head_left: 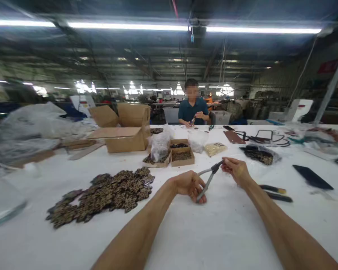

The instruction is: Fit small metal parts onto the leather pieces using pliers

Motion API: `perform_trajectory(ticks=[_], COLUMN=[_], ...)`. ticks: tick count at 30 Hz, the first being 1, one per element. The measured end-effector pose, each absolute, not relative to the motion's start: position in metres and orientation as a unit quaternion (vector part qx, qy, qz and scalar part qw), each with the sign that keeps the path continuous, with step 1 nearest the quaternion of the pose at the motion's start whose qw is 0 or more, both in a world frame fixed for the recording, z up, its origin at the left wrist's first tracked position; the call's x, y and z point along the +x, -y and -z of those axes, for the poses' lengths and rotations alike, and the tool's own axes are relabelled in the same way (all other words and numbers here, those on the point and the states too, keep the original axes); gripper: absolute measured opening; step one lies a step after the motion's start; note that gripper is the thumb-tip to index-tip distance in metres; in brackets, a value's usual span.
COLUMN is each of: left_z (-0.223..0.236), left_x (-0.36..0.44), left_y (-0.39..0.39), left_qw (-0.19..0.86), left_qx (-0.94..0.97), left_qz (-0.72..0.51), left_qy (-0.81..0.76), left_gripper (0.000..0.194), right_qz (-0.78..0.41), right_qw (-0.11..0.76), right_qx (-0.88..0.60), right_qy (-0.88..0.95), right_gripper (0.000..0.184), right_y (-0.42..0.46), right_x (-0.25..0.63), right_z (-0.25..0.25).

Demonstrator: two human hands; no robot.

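Grey-handled pliers (215, 167) are held above the white table, their dark jaws pointing up and to the right. My left hand (189, 183) is closed around their handles, which stand apart. At the jaw end, the fingertips of my right hand (237, 171) are pinched together. Any small piece between those fingertips and the jaws is too small to make out. Left of my left arm lies a spread pile of leopard-print pieces (112, 195). A dark-handled tool with a yellow tip (278, 195) rests beside my right forearm.
Small cardboard boxes (183, 162) of small parts stand ahead, near a large open carton (126, 144). Bags of parts (215, 149) lie behind my hands. A dark flat panel (312, 177) is at right. Across the table (214, 240) sits a co-worker (193, 108), hands raised.
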State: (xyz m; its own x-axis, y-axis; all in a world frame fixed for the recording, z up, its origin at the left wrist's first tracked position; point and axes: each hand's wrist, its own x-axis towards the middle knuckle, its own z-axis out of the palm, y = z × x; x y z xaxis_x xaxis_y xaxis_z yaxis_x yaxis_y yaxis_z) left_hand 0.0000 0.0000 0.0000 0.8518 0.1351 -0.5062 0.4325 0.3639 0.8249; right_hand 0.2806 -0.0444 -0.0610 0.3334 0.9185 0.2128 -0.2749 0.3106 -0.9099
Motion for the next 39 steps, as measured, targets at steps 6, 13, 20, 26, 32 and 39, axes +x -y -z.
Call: perform_trajectory(ticks=[6, 13, 20, 26, 32, 39], left_z=[-0.006, -0.04, -0.05, -0.043, -0.042, -0.041], left_x=[0.001, -0.018, -0.036, -0.037, -0.036, -0.035], left_y=[0.011, 0.013, 0.001, -0.005, -0.008, -0.008], left_qw=[0.778, 0.792, 0.811, 0.827, 0.839, 0.832], left_qx=[0.588, 0.592, 0.57, 0.538, 0.51, 0.504], left_qz=[0.095, 0.029, -0.092, -0.123, -0.16, -0.184], left_qy=[-0.2, -0.148, -0.095, -0.103, -0.106, -0.141], left_gripper=[0.055, 0.068, 0.056, 0.047, 0.044, 0.045], right_qz=[-0.363, -0.336, -0.287, -0.158, -0.156, -0.131], right_qw=[0.719, 0.655, 0.386, 0.311, 0.33, 0.355], right_qx=[-0.446, -0.522, -0.574, -0.584, -0.615, -0.591], right_qy=[0.392, 0.43, 0.663, 0.733, 0.699, 0.713], right_gripper=[0.044, 0.043, 0.033, 0.035, 0.032, 0.03], right_y=[0.043, 0.041, 0.035, 0.034, 0.05, 0.06], right_x=[0.285, 0.28, 0.234, 0.246, 0.264, 0.242], right_z=[0.066, 0.077, 0.079, 0.071, 0.069, 0.072])
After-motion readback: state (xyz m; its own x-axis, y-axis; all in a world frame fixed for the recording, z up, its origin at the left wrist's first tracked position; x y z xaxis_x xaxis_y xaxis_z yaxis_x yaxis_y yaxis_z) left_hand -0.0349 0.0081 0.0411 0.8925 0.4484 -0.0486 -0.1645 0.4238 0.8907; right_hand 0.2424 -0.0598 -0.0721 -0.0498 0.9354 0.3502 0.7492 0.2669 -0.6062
